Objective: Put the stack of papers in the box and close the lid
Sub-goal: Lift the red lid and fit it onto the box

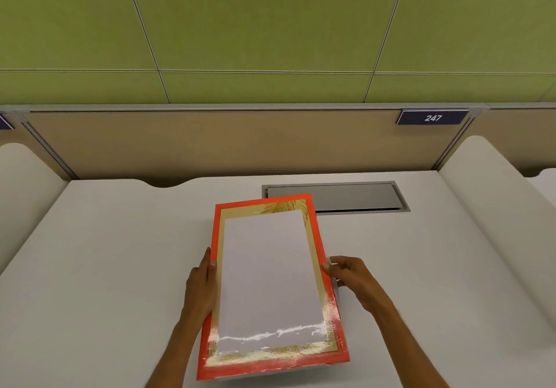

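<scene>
A flat box with a red rim (pixel 214 228) and a gold lining lies lengthwise in front of me on the white table (pixel 105 267). A stack of white papers (pixel 270 273) rests inside it and fills most of the bottom. My left hand (pixel 200 285) grips the left long side of the box, thumb on the rim. On the right long side, my right hand (pixel 350 276) holds the rim with thumb and fingers. The near end of the box seems raised off the table. I see no separate lid.
A grey metal cable hatch (pixel 334 196) is set into the table just behind the box. White rounded dividers stand at the left (pixel 18 183) and right (pixel 493 207). A beige back panel carries a blue sign reading 247 (pixel 432 117).
</scene>
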The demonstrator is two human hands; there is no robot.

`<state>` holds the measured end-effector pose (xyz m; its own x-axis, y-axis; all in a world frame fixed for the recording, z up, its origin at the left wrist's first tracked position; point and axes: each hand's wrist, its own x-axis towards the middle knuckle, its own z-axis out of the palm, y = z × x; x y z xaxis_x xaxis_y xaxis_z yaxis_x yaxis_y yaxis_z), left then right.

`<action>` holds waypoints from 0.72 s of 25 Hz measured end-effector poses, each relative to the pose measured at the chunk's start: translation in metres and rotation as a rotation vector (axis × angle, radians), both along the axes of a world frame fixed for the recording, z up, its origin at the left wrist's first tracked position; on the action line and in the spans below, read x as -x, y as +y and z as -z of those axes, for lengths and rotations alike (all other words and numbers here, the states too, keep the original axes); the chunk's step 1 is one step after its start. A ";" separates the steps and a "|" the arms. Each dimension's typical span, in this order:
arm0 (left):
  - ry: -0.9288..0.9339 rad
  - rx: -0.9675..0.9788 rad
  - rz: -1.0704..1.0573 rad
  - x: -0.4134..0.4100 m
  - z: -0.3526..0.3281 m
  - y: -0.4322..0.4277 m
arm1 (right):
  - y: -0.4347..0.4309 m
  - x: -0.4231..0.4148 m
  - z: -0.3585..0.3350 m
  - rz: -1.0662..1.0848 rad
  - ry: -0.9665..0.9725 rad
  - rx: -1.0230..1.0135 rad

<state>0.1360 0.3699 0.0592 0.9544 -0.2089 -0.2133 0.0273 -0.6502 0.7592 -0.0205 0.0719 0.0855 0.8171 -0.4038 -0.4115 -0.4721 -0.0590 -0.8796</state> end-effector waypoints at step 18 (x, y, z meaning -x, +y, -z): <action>-0.086 -0.088 -0.012 -0.009 0.037 -0.011 | -0.003 -0.003 0.041 0.015 0.021 -0.040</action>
